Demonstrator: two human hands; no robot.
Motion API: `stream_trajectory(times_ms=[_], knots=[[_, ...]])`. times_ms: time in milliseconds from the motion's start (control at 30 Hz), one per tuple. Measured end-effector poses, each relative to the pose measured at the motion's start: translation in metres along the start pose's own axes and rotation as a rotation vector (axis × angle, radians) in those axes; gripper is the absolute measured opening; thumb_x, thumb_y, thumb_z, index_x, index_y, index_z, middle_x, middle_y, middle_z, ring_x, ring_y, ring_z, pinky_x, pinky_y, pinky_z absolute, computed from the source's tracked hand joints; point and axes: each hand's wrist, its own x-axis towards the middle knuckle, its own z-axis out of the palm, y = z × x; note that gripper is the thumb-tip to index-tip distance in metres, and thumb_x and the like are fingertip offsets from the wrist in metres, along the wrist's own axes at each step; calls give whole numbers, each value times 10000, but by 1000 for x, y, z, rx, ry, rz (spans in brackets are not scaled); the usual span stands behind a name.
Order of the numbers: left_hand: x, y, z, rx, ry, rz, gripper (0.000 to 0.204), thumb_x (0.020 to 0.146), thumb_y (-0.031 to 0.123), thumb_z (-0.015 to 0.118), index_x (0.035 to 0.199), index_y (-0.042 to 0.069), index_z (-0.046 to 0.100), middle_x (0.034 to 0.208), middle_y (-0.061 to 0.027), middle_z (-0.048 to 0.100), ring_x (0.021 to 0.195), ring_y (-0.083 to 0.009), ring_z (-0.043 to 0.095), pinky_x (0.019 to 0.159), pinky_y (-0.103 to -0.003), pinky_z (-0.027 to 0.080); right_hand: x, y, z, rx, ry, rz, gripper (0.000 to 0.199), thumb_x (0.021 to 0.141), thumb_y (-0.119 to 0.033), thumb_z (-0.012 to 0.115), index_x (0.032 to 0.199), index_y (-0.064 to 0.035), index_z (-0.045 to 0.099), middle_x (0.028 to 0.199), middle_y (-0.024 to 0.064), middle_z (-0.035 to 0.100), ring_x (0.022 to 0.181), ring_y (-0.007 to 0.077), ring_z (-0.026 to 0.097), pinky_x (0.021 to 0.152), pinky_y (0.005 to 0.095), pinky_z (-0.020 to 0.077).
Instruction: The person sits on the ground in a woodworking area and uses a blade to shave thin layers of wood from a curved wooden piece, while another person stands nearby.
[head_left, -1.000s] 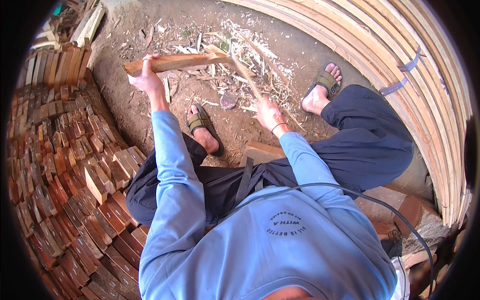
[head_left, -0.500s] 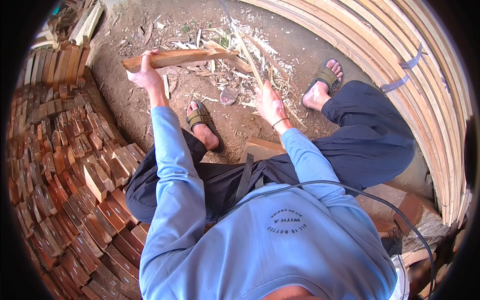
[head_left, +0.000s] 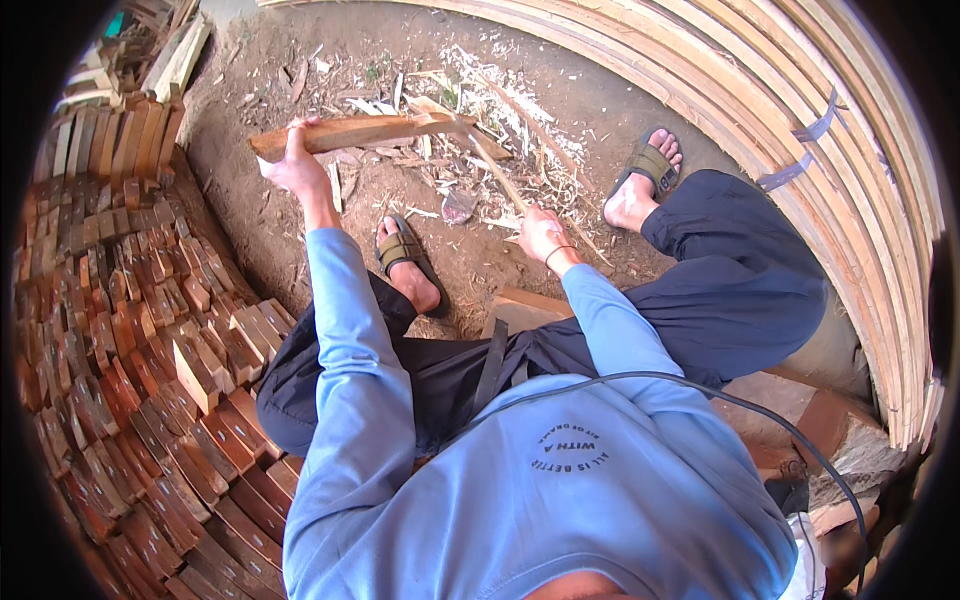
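My left hand (head_left: 299, 170) is closed around the left end of a long, reddish-brown piece of wood (head_left: 385, 129), held crosswise above the ground. Its right end is over another wooden piece (head_left: 487, 140) lying among the chips. My right hand (head_left: 545, 235) grips the pale wooden handle (head_left: 503, 180) of a long-handled chopping tool. The tool's far end meets the held wood near its right end; the shape of its head is too small and blurred to make out.
Wood chips and shavings (head_left: 520, 120) litter the dirt around my sandalled feet. Stacked brown wooden blocks (head_left: 150, 400) fill the left side. Long bundled planks (head_left: 800, 100) curve along the right. A black cable (head_left: 740, 388) crosses my shirt.
The chopping tool has swung down from a raised position onto the held wood, my right hand lowering slightly. My left hand keeps its hold on the wood.
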Motion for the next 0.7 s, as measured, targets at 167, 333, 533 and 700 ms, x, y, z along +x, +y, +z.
stream_trajectory(times_ms=[167, 333, 533, 700], knots=[[0, -4, -8, 31, -39, -1, 125, 753, -79, 582, 878, -68, 581, 777, -179, 694, 710, -236, 686, 763, -347, 554, -13, -57, -47, 237, 228, 5, 290, 946, -211, 539, 1034, 66, 542, 759, 261, 630, 755, 442, 639, 684, 515, 498], [0, -2, -1, -49, 30, -15, 66, 771, -101, 556, 813, -109, 607, 790, -203, 661, 702, -287, 679, 711, -386, 566, 6, -2, 0, 68, -19, 57, 255, 907, -134, 561, 1053, 63, 492, 795, 300, 622, 793, 452, 642, 705, 525, 495], [-1, -5, -7, -15, -15, 0, 105, 757, -98, 570, 861, -86, 571, 782, -201, 673, 697, -263, 684, 723, -390, 576, 0, -35, -33, 148, 100, 5, 220, 897, -94, 548, 1035, 70, 497, 741, 281, 629, 772, 424, 660, 656, 503, 515], [1, -8, -7, -4, -4, -19, 123, 758, -92, 562, 879, -71, 569, 785, -199, 685, 692, -256, 688, 737, -380, 570, -3, -27, -22, 94, -10, 53, 351, 875, -95, 579, 1167, 77, 488, 782, 273, 643, 753, 424, 662, 661, 490, 534]])
